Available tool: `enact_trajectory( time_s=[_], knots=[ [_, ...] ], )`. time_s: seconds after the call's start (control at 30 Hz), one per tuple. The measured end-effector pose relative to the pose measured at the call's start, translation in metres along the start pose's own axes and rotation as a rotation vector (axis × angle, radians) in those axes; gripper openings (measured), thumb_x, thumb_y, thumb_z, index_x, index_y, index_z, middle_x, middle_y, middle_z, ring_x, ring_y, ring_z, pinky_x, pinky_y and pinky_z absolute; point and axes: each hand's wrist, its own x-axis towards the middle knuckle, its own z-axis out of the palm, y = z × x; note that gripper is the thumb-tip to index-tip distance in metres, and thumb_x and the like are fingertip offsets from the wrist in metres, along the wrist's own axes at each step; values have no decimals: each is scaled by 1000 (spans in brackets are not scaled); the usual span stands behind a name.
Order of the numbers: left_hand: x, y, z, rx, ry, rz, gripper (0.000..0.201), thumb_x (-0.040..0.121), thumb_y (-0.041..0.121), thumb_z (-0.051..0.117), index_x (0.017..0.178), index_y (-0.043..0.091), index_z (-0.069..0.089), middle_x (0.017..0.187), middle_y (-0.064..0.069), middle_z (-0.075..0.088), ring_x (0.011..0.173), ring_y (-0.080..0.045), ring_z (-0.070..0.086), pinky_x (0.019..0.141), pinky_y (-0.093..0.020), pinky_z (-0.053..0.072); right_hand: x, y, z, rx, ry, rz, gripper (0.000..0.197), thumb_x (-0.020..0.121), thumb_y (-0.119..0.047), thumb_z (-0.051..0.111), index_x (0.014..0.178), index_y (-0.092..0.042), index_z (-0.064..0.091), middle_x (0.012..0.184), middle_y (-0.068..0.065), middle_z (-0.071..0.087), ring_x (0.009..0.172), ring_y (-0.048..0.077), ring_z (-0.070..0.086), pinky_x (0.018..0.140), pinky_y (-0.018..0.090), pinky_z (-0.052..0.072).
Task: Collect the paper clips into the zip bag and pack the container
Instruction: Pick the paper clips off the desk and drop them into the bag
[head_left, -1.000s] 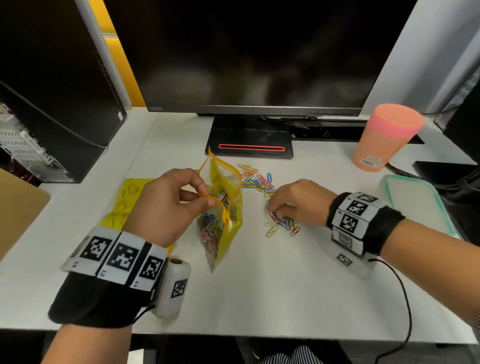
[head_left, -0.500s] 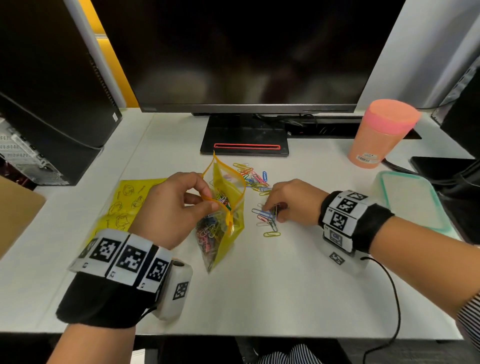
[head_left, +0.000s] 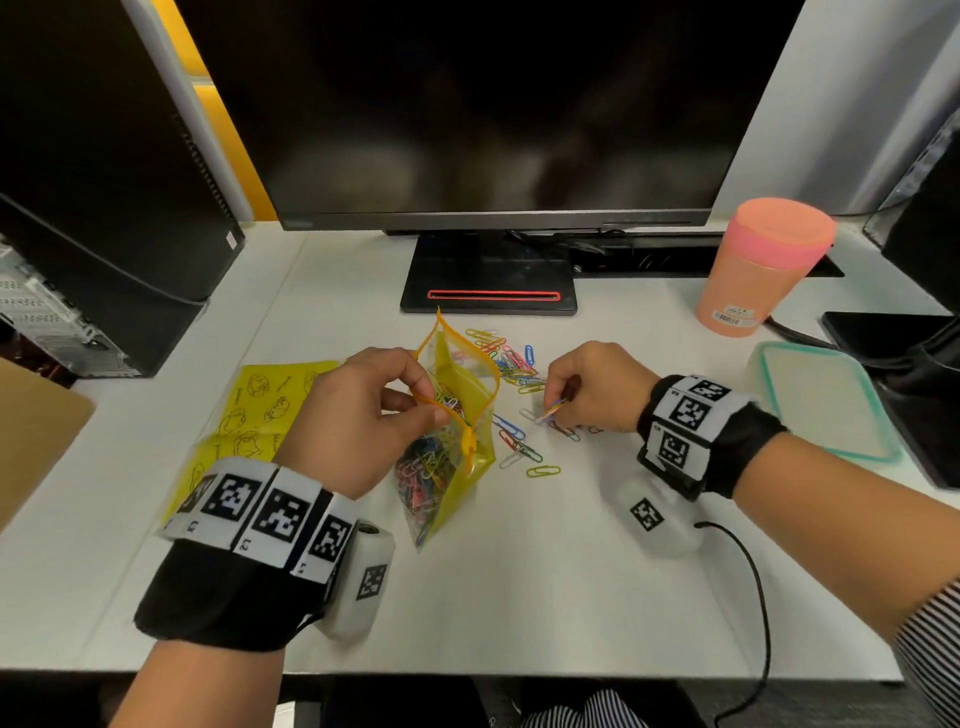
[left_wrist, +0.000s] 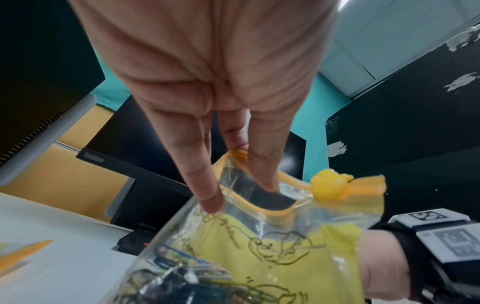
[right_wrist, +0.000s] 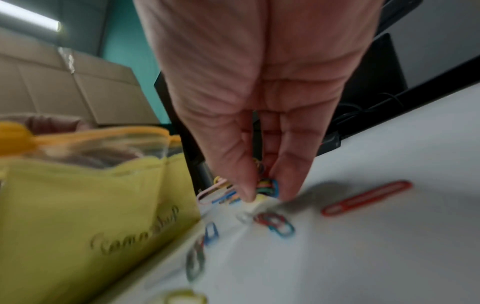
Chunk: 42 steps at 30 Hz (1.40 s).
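L hand (head_left: 358, 415) holding zip bag (head_left: 452, 441) open; R hand (head_left: 592, 389) pinching paper clips off the desk (head_left: 519, 597).

L thumb & fingers (left_wrist: 207, 197) are pinching the bag's orange zip rim, keeping the mouth spread, bag standing upright w/ its bottom on the desk, part-filled w/ coloured clips. R fingertips (right_wrist: 246, 193) are pressed together on a small bunch of clips (right_wrist: 267, 186) just right of the bag; loose clips (head_left: 519, 364) are lying scattered btwn the hands & toward the monitor stand (head_left: 491, 280). Lidded container (head_left: 826, 400) is sitting at far right, apart from the clips; pink cup (head_left: 763, 265) behind it; yellow sheet (head_left: 260, 405) lying under the L hand.
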Motion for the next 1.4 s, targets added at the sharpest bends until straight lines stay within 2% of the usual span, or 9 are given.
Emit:
enact_trajectory(
  time_s=[0.13, 0.3, 0.47, 0.63, 0.73, 0.87, 1.17, 1.27, 1.4],
  knots=[
    [0, 0, 1, -8, -12, -18, 17, 71, 17, 77, 72, 22, 61, 101, 15, 58, 81, -11, 67, 77, -30, 52, -4, -13, -25, 418, 33, 32, 26, 68, 7, 75, 62, -16, 66, 54, -2, 62, 47, 9, 57, 58, 27, 57],
    [1, 3, 3, 11, -6, -7, 17, 71, 17, 77, 73, 21, 61, 107, 8, 60, 80, -7, 66, 71, -23, 50, -4, -70, -51, 637, 46, -118, 19, 70, 10, 73, 71, -7, 65, 63, 9, 63, 55, 19, 60, 61, 30, 58],
    [1, 4, 2, 24, -7, -2, 17, 71, 18, 77, 72, 21, 61, 108, 8, 60, 79, -6, 66, 67, -19, 49, 5, -94, -31, 383, 7, -134, 17, 67, -5, 80, 73, -17, 70, 63, -1, 65, 54, 13, 63, 62, 31, 60],
    [1, 0, 0, 28, -2, 7, 16, 73, 17, 76, 73, 21, 61, 107, 9, 59, 78, -7, 66, 69, -22, 50, -5, -57, -44, 333, 155, -19, 19, 71, -3, 76, 87, -9, 69, 78, 15, 71, 66, 33, 69, 68, 42, 61],
    [2, 0, 1, 42, -12, 21, 15, 73, 18, 76, 73, 22, 61, 102, 15, 57, 78, -4, 66, 67, -17, 48, -17, -17, -38, -17, 19, 155, 21, 73, -6, 73, 93, -9, 69, 87, 8, 65, 59, 18, 60, 60, 28, 55],
    [2, 0, 1, 14, -7, 9, 16, 72, 18, 77, 73, 22, 62, 95, 21, 57, 77, -6, 67, 68, -18, 48, -29, 13, -16, -280, -123, 259, 29, 70, -12, 74, 99, -12, 68, 103, 4, 64, 83, 16, 50, 70, 23, 43],
    [1, -1, -1, -16, 0, 13, 17, 70, 18, 77, 72, 22, 61, 93, 21, 58, 78, -9, 67, 72, -23, 50, 5, -13, 6, -211, -37, 112, 20, 82, -10, 58, 91, -4, 75, 97, 14, 72, 96, 30, 64, 76, 26, 45],
    [1, -2, -3, -4, 3, 17, 15, 71, 18, 77, 73, 21, 62, 93, 22, 57, 79, -8, 68, 69, -18, 48, 8, -24, 13, -181, -27, 39, 21, 80, -25, 65, 97, -15, 72, 101, 9, 70, 98, 27, 62, 77, 25, 44],
    [1, -5, -5, 6, 10, 25, 15, 73, 17, 76, 73, 21, 62, 94, 21, 58, 78, -9, 68, 69, -18, 48, 0, -33, 27, -327, -251, -221, 51, 72, -48, 71, 118, -28, 62, 113, 4, 61, 107, 25, 56, 89, 36, 49]
  ],
)
